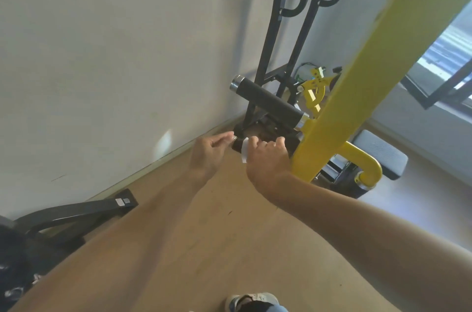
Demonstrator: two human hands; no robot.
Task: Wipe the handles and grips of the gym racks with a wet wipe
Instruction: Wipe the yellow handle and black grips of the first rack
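Observation:
A yellow machine arm [357,82] runs from the upper right down to the middle. Two black handle grips stick out from it to the left. The upper grip [268,101] has a chrome end cap and is bare. My right hand [268,158] is wrapped around the lower grip [237,144], with a white wet wipe [244,149] under its fingers. My left hand [210,152] pinches the chrome end of that lower grip with thumb and fingers. Most of the lower grip is hidden by my right hand.
A white wall [115,56] stands close on the left. A black upright rack frame [286,43] rises behind the handles. A grey padded seat [380,156] lies at the right, a black base bar [76,212] on the wooden floor at the lower left. My shoe [252,301] shows at the bottom.

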